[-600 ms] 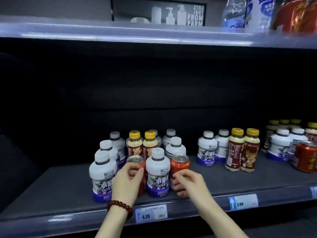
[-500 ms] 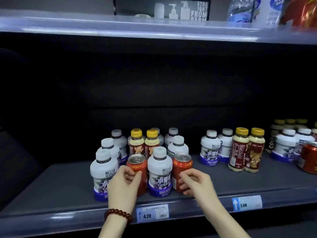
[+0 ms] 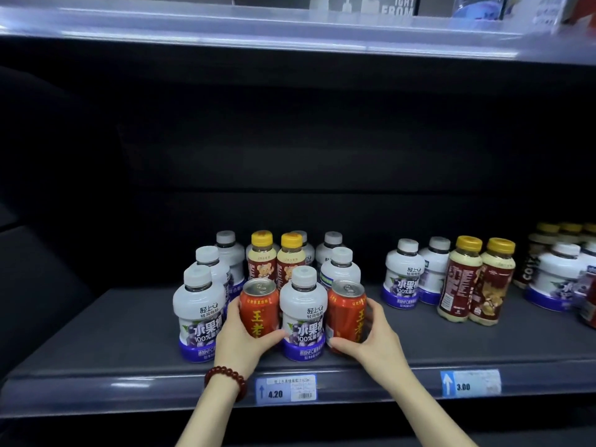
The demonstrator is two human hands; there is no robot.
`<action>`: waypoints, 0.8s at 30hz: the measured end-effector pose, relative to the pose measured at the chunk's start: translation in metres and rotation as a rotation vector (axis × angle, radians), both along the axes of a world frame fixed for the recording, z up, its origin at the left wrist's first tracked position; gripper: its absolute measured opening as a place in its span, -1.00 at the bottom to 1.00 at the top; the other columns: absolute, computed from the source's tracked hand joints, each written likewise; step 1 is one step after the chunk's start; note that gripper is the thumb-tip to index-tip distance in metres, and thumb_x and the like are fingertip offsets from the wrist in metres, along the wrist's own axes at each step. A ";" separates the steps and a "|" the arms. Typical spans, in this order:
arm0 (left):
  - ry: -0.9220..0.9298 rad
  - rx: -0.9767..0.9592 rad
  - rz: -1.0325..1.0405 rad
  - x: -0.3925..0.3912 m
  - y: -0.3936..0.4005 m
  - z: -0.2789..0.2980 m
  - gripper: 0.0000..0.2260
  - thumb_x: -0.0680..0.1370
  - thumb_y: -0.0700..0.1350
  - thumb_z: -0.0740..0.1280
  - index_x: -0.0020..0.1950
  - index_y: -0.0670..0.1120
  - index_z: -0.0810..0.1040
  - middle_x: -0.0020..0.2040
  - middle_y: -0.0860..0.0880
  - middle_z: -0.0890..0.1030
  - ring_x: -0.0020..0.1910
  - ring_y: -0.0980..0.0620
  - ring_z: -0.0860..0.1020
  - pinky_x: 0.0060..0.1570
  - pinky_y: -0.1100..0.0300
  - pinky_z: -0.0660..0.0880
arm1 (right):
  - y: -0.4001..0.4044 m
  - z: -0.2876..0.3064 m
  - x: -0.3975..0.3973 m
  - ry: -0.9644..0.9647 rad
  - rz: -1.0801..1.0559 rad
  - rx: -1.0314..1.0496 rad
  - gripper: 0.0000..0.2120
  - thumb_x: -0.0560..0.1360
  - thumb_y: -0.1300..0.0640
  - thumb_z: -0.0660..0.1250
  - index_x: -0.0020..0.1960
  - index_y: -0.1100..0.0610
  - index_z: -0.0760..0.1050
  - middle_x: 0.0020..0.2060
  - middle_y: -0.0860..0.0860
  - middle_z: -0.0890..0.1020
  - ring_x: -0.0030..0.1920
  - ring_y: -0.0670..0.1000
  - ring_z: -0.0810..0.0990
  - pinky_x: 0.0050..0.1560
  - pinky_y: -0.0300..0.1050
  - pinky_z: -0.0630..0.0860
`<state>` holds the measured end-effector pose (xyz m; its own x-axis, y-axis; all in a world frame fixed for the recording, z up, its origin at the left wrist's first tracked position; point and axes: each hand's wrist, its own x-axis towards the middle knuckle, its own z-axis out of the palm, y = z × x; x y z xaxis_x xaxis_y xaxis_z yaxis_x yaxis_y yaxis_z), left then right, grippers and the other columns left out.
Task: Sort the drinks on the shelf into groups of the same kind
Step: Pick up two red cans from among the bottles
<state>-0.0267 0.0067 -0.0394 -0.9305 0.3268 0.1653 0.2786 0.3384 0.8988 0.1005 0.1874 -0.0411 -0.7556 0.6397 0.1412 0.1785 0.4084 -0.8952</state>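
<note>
The dark shelf carries a mixed front cluster: white grape-juice bottles with yellow-capped bottles behind them. Each hand grips one red can (the misfits here), the left hand with fingers wrapped around the left can, the right hand likewise around the right can. The next move is probably lifting both clear without toppling the bottle between them.
</note>
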 end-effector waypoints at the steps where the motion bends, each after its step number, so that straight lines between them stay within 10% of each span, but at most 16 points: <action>1: 0.001 0.002 0.017 -0.002 0.000 -0.001 -0.21 0.22 -0.06 0.61 0.36 -0.08 0.34 0.18 -0.04 0.57 0.14 -0.06 0.55 0.13 0.09 0.46 | -0.001 0.001 -0.002 0.010 0.000 -0.001 -0.13 0.22 0.06 0.62 0.41 0.01 0.25 0.13 -0.10 0.52 0.16 -0.05 0.53 0.17 -0.18 0.42; 13: 0.233 0.176 0.203 0.051 -0.022 0.037 -0.22 0.22 -0.08 0.61 0.38 0.12 0.37 0.18 -0.01 0.62 0.18 -0.05 0.55 0.26 0.13 0.36 | -0.003 0.013 0.009 0.178 -0.236 0.090 -0.31 0.20 -0.02 0.60 0.26 -0.04 0.41 -0.03 -0.15 0.60 -0.05 -0.18 0.56 -0.19 -0.51 0.39; 24: 0.191 0.300 -0.175 0.118 0.077 0.068 -0.30 0.15 -0.02 0.62 0.25 0.15 0.46 0.05 0.16 0.62 0.02 0.25 0.56 -0.08 0.38 0.42 | 0.053 0.053 0.084 0.328 -0.283 0.109 -0.40 0.22 -0.02 0.60 0.18 -0.12 0.42 0.01 -0.20 0.60 0.03 -0.23 0.56 -0.02 -0.35 0.48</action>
